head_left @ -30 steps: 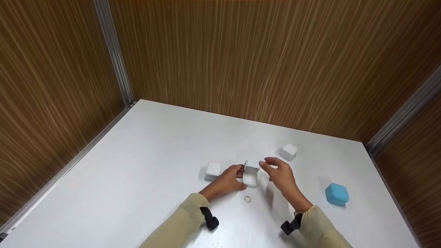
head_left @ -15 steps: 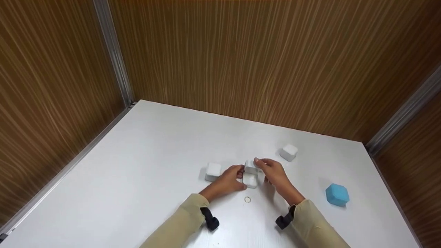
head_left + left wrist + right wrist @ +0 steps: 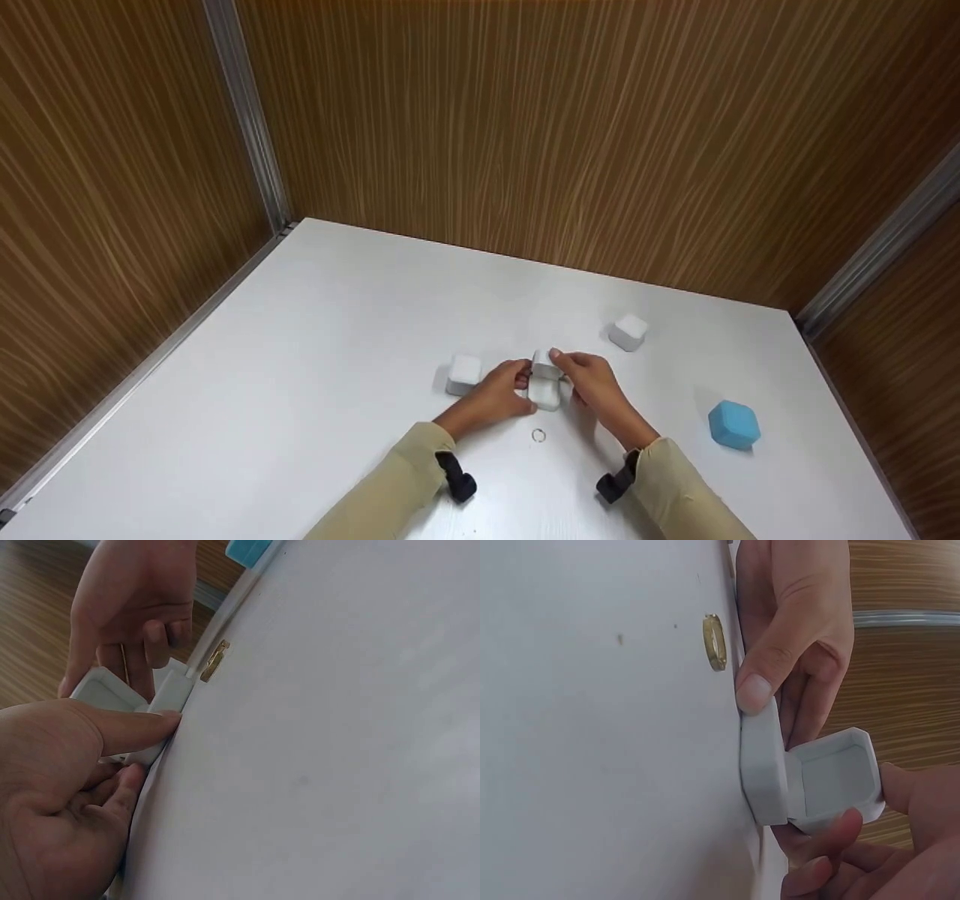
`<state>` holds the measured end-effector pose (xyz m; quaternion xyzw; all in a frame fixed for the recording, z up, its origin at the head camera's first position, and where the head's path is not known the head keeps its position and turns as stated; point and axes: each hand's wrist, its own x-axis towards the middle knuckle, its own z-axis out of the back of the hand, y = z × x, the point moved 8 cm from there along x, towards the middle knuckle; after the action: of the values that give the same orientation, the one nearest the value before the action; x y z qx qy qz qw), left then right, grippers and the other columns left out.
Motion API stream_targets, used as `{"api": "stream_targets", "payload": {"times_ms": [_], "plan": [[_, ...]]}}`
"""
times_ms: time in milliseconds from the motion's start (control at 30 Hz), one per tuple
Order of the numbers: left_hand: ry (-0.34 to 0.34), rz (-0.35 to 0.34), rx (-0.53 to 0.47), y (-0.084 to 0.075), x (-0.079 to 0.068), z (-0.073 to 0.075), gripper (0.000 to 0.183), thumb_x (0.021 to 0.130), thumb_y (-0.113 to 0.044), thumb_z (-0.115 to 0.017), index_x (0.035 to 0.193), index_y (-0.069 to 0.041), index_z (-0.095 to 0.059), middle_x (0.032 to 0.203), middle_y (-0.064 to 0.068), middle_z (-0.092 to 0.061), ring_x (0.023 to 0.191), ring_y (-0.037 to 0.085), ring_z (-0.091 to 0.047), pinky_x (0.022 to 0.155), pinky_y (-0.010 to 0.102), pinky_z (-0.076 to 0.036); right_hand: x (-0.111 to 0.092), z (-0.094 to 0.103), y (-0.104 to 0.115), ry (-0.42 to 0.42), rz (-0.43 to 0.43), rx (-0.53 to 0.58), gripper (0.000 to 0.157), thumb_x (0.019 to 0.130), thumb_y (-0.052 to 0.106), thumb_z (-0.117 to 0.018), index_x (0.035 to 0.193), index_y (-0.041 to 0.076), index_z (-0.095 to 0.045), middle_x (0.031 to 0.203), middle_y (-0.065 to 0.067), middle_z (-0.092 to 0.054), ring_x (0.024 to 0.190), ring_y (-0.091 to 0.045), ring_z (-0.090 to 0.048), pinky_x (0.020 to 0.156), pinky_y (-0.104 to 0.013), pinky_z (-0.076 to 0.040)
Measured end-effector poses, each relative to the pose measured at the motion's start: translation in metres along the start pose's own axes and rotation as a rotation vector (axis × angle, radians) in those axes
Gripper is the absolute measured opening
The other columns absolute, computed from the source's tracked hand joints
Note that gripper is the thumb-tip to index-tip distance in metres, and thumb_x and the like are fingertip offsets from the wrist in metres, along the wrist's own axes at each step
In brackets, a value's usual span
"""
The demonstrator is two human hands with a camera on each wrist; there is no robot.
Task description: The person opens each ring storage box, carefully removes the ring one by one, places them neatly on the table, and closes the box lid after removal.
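Observation:
A small white ring box (image 3: 544,391) stands with its lid raised on the table, near its middle. My left hand (image 3: 499,394) grips the lower part from the left, thumb along its near side. At the right, my right hand (image 3: 596,382) holds the upright lid (image 3: 840,776), thumb on the lid's edge and fingers behind and below. A thin gold-coloured band (image 3: 124,664) shows against the right hand's fingers in the left wrist view. On the table in front of the box lies a gold ring (image 3: 538,435).
Left of the left hand sits a closed white box (image 3: 464,373). Another white box (image 3: 628,331) is farther back, and a blue box (image 3: 733,424) stands at the right. Wood-patterned panels (image 3: 525,135) rise behind the white table (image 3: 360,300).
My right hand has moved left from beside the box to its lid and now holds it. The left hand and the ring on the table have stayed put.

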<state>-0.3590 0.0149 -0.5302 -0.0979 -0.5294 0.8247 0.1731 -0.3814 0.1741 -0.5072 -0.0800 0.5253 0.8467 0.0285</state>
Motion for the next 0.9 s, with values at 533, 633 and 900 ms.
{"api": "stream_targets", "payload": {"times_ms": [533,633,900], "plan": [[-0.011,-0.006,0.046,-0.002,-0.003,0.001,0.071,0.084,-0.008,-0.078,0.147,-0.001,-0.046,0.138,0.013,-0.055,0.123,0.023,-0.058,0.106,0.032,-0.046,-0.01,-0.004,0.0,-0.031,0.08,0.019,0.051,0.095,0.043,-0.067,0.122,0.001,-0.069,0.077,-0.004,-0.06,0.056,-0.012,-0.045,0.052,-0.024,-0.039],[-0.014,-0.018,0.071,-0.003,-0.004,0.001,0.071,0.084,-0.009,-0.078,0.147,-0.002,-0.046,0.138,0.013,-0.055,0.123,0.023,-0.058,0.107,0.034,-0.045,-0.012,-0.005,0.0,-0.028,0.093,0.01,0.05,0.096,0.04,-0.068,0.126,0.001,-0.068,0.085,-0.005,-0.065,0.056,-0.012,-0.046,0.052,-0.024,-0.039],[-0.017,-0.004,0.06,-0.003,-0.006,0.002,0.074,0.084,-0.008,-0.078,0.149,0.0,-0.043,0.144,0.015,-0.051,0.128,0.026,-0.056,0.111,0.036,-0.043,-0.017,-0.006,0.0,-0.004,0.087,-0.033,0.057,0.094,0.034,-0.071,0.137,-0.002,-0.059,0.119,-0.016,-0.066,0.062,-0.012,-0.05,0.057,-0.026,-0.043]]}}
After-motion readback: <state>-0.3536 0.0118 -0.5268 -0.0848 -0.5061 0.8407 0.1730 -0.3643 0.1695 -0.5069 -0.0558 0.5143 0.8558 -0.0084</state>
